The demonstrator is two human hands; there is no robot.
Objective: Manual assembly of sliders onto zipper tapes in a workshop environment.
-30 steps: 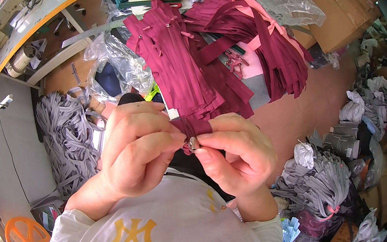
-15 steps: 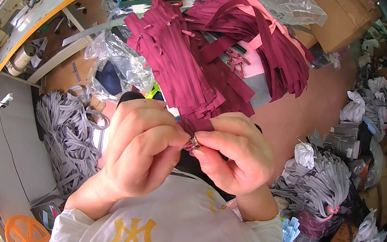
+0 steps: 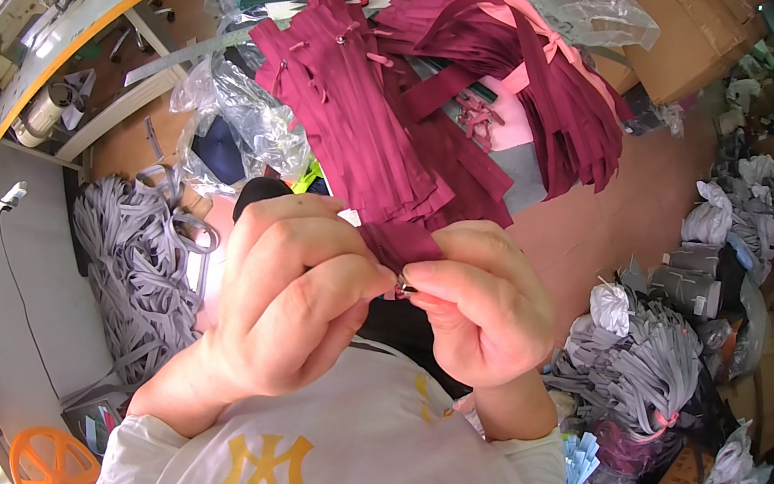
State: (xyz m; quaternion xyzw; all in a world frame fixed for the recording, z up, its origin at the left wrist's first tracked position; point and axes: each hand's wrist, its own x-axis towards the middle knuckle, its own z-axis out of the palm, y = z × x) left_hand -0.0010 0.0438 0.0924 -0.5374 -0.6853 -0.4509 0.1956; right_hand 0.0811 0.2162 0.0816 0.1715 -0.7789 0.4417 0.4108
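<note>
Close in front of my chest, both hands pinch the end of a maroon zipper [image 3: 399, 241]. My left hand [image 3: 293, 293] is closed on the zipper tape, its thumb and forefinger meeting at the end. My right hand [image 3: 488, 309] is closed on it from the other side, at a small shiny metal slider [image 3: 405, 289] between the fingertips. Fingers cover much of the slider. Beyond the hands lies a stack of maroon zippers [image 3: 350, 125], some with pullers on. To its right is a maroon bundle [image 3: 565, 139] tied with a pink ribbon [image 3: 533, 24].
Loose maroon pullers [image 3: 475, 119] lie between stack and bundle. Clear plastic [image 3: 265, 116] and grey strips [image 3: 134, 273] are at left, below a yellow-edged table [image 3: 87, 27]. More grey strips [image 3: 652, 360] and a cardboard box [image 3: 682, 41] are at right.
Both hands have shifted slightly to the right together with the zipper. The metal slider is now more covered by the fingertips.
</note>
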